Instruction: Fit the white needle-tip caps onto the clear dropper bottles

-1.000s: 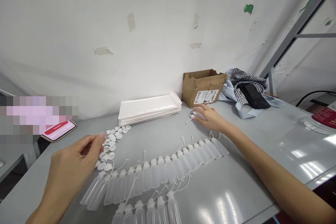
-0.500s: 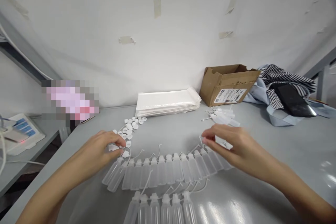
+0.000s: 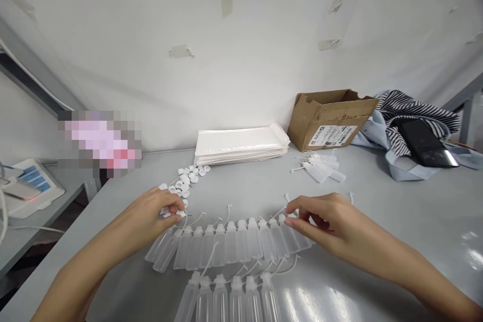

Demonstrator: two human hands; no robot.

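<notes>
Several small translucent bottles [image 3: 230, 242] lie side by side in a curved row on the grey table [image 3: 396, 221], with a second short row [image 3: 230, 299] nearer me. My left hand [image 3: 153, 214] pinches something small and white at the left end of the row, by a scatter of white caps [image 3: 184, 183]. At the right end of the row my right hand [image 3: 326, 216] has its fingers curled onto a bottle there. A small loose pile of bottles [image 3: 320, 167] lies farther back.
A stack of white padded envelopes [image 3: 241, 145] lies against the wall. Beside it stand a cardboard box [image 3: 332, 116] and striped clothing with a black device [image 3: 422, 136]. A white device [image 3: 26, 188] sits on a lower surface at the left.
My right hand drew back from the far pile of bottles to the right end of the row. My left hand dropped to the caps at the row's left end. The view swung left.
</notes>
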